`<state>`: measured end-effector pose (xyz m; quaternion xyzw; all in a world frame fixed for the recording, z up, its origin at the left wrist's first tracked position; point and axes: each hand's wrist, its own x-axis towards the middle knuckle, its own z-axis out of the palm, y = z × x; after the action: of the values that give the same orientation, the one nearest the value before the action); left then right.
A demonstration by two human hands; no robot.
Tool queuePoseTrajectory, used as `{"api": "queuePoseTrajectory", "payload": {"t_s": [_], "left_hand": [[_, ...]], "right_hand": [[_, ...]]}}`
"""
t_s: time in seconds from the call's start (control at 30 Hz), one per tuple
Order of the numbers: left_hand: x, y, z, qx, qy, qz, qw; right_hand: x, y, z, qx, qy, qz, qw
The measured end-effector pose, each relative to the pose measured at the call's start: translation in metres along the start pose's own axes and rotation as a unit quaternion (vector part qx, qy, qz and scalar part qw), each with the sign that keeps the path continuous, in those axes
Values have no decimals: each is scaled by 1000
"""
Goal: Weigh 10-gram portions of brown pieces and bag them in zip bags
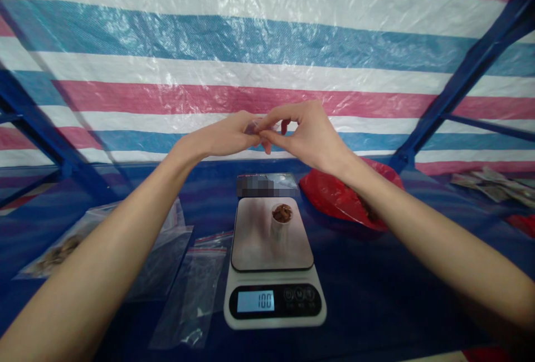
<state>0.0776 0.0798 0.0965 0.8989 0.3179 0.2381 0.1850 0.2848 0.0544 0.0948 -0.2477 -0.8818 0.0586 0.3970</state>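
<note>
My left hand [234, 133] and my right hand [307, 136] meet above the far side of the scale, fingers pinched together. Between them is a piece of clear plastic [252, 127], apparently a small bag, mostly covered by the fingers. Below them a white kitchen scale [273, 275] lights up with 10.0 on its display. On its metal plate stands a small white cup [280, 225], filled with brown dried pieces [282, 213].
Clear zip bags [194, 289] lie left of the scale, near a larger bag [62, 250] holding brown pieces. A red plastic bag [334, 197] sits at right, partly behind my forearm. Blue metal posts [451, 86] and a striped tarp [251, 44] stand behind.
</note>
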Motion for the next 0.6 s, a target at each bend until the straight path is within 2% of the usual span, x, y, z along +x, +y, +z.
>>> {"api": "queuePoseTrajectory", "payload": {"t_s": [0.23,0.43,0.6], "left_hand": [[4,1,5,44,7,52,998],[4,23,14,172,11,31,985],[7,27,21,206,-11,44,978]], "right_hand": [[-2,0,-5,-27,-112,-36,993],[-13,1,-6,-130,-236,-50,962],[-17,-1,-9,-152,-279,-47,947]]}}
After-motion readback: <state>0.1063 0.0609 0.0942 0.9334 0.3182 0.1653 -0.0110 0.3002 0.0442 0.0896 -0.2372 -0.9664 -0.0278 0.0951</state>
